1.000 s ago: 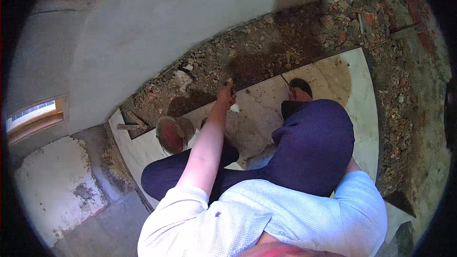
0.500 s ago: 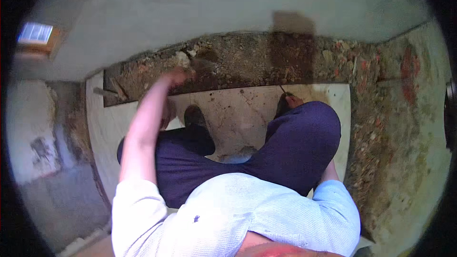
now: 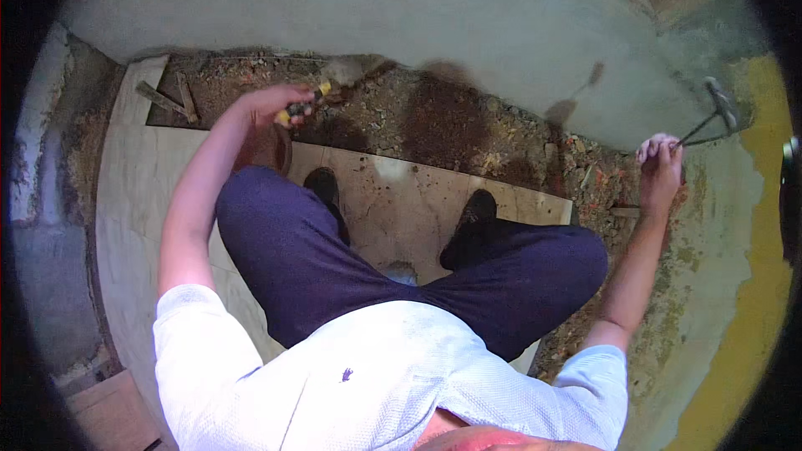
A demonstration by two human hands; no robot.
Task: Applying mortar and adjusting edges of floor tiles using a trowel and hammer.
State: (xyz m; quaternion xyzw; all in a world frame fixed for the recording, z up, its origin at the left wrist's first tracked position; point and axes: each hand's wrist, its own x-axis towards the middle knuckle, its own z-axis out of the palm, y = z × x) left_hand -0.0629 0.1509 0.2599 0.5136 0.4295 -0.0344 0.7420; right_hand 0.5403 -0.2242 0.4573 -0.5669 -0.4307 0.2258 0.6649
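Observation:
My left hand (image 3: 274, 102) is closed round a hand tool with a black and yellow handle (image 3: 295, 111), held low over the strip of broken soil (image 3: 384, 108). Its far end points toward the wall and blends into the grey-brown rubble, so its kind is unclear. Out to the right and raised, my right hand (image 3: 660, 154) grips the thin handle of a hammer (image 3: 723, 107), whose dark head stands up near the wall. Below the left wrist, a brown rounded object (image 3: 269, 146) is partly covered by my forearm and knee.
A grey plastered wall (image 3: 376, 8) runs along the soil strip. Pale marble-look tiles (image 3: 384, 200), with crumbs of dirt, lie under my feet. Wooden scraps (image 3: 171, 100) rest at the strip's left end. Rubble (image 3: 597, 179) continues along the right side, beside a wall with yellow paint (image 3: 752, 284).
My right hand has swung from beside my right knee out to the right, lifting the hammer. The left hand has shifted slightly left and away from me. The view has turned.

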